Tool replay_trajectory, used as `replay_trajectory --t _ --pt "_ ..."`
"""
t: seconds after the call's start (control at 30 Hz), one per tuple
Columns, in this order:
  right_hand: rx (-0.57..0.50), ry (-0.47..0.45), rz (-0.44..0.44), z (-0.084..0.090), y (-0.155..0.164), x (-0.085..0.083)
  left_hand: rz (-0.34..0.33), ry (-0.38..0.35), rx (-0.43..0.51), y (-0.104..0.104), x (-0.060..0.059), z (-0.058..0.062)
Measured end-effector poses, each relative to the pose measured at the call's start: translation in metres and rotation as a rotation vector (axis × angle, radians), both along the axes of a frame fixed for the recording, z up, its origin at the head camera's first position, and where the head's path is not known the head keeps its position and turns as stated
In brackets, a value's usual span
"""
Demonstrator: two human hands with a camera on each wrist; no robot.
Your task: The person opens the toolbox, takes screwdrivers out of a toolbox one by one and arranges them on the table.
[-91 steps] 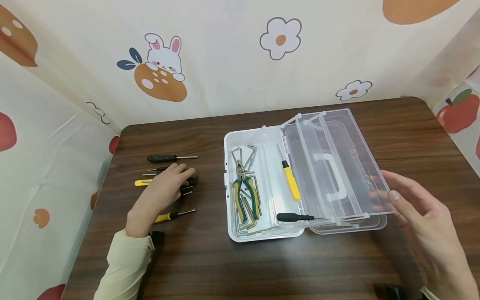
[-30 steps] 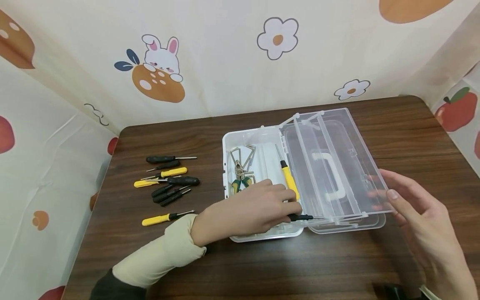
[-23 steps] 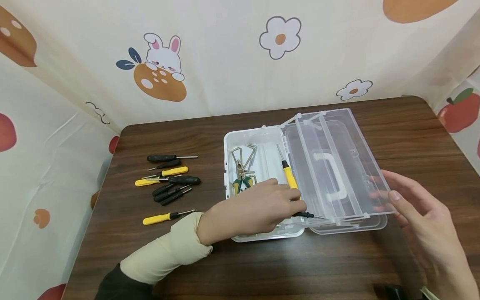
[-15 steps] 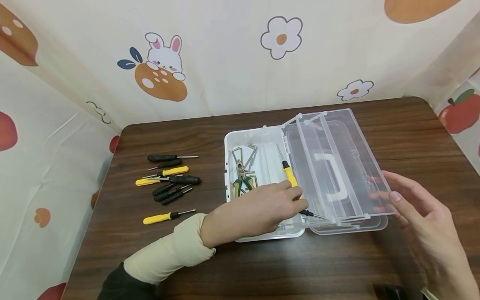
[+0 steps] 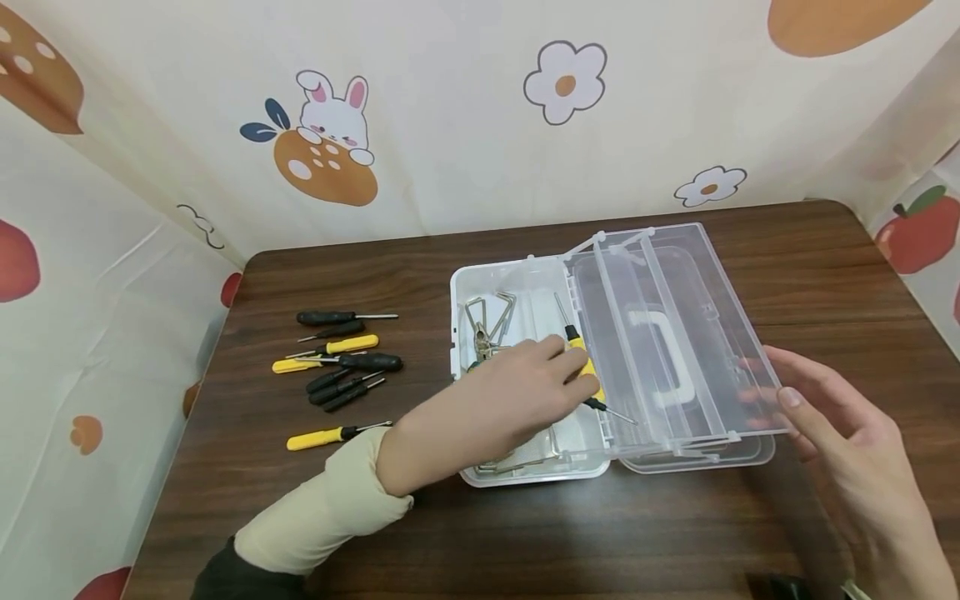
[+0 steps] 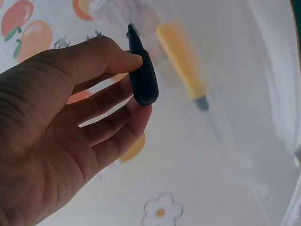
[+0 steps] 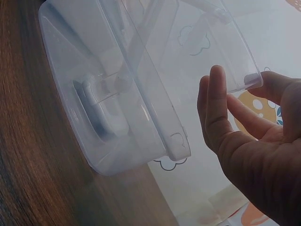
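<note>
My left hand (image 5: 517, 383) is over the toolbox (image 5: 454, 292), pinching a small black screwdriver (image 6: 144, 80) between thumb and fingers; its thin shaft points right. Just beyond those fingers a yellow screwdriver (image 5: 577, 342) lies on the clear plastic tray, its handle partly covered by the hand. My right hand (image 5: 847, 425) holds the near right corner of the clear tray (image 5: 723, 333), thumb on top and fingers beneath. Inside the white box are pliers (image 5: 481, 340), mostly hidden by the left hand, and several hex keys (image 5: 508, 307).
Several black and yellow screwdrivers lie grouped on the left of the wooden table (image 5: 420, 292), including a black one (image 5: 326, 317) at the back and a yellow one (image 5: 315, 438) in front. The folded-back clear lid with a white handle (image 5: 678, 358) sits below the tray.
My left hand has gone from the screwdrivers on the left to the toolbox, gripped the black screwdriver lying on the tray and raised it slightly. The right hand has stayed on the tray corner.
</note>
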State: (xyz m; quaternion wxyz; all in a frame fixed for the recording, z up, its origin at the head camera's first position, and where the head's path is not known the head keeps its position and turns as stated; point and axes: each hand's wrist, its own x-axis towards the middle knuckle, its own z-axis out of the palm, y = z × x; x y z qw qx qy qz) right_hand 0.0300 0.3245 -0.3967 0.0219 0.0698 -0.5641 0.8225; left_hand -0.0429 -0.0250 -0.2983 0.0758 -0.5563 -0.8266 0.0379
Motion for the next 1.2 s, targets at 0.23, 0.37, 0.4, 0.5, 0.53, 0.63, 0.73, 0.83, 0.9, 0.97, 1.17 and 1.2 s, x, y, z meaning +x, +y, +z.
replay_trajectory --t 0.23,0.37,0.4,0.5,0.53,0.63,0.73,0.83,0.9,0.97,1.17,1.2 --pt "0.038 -0.003 -0.004 0.002 -0.003 -0.001 0.117 -0.022 0.12 -0.033 -0.005 0.015" --pt "0.039 -0.006 -0.002 0.003 -0.004 0.0 0.253 -0.065 0.138 -0.055 -0.004 0.022" --pt "0.043 -0.008 -0.005 0.004 -0.004 0.0 0.289 -0.078 0.142 -0.062 -0.003 0.023" --pt "0.062 -0.015 -0.018 0.004 -0.005 0.001 0.393 -0.121 0.17 -0.082 -0.001 0.024" --pt "0.062 -0.013 -0.021 0.004 -0.004 0.0 0.423 -0.136 0.186 -0.089 -0.001 0.023" --pt "0.022 0.014 0.001 0.003 -0.004 -0.002 0.488 -0.156 0.243 -0.11 0.001 0.015" --pt "-0.009 0.035 0.022 0.001 -0.002 -0.003 0.528 -0.163 0.292 -0.13 0.003 0.005" --pt "0.038 0.016 0.0 0.003 -0.002 -0.002 0.567 -0.185 0.315 -0.146 0.007 -0.006" --pt "0.08 -0.004 -0.018 0.004 -0.002 -0.001 0.601 -0.218 0.32 -0.156 0.01 -0.014" --pt "0.083 -0.007 -0.016 0.005 -0.003 0.0 0.638 -0.246 0.316 -0.165 0.014 -0.022" --pt "0.102 -0.02 -0.023 0.007 -0.005 -0.001 0.706 -0.269 0.285 -0.189 0.023 -0.047" --pt "0.098 -0.02 -0.023 0.007 -0.005 -0.001 0.711 -0.271 0.278 -0.191 0.024 -0.051"
